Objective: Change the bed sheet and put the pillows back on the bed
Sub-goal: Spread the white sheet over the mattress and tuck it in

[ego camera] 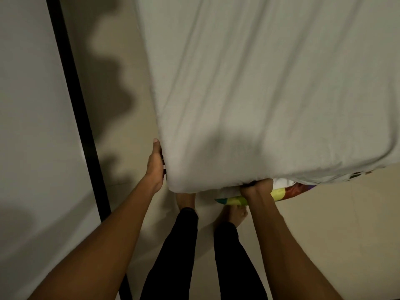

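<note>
Your bed sheet [259,94] is pale grey-white and stretched over the mattress, which fills the upper right of the view. Its long axis runs away from you, from the near corner up and slightly left, and the creases in the cloth follow that same line. The near corner of the sheet is rounded and sits right in front of your legs.

Your left hand [156,165] lies flat against the left side of that corner, fingers extended upward along the edge, touching the sheet. Your right hand [257,188] is curled in a fist under the near edge, clamped on the sheet's hem.

Just beneath that edge, beside your right hand, a multicoloured cloth [279,194] pokes out. To the left of the sheet lies beige floor [121,105], then a dark vertical strip [73,100].
</note>
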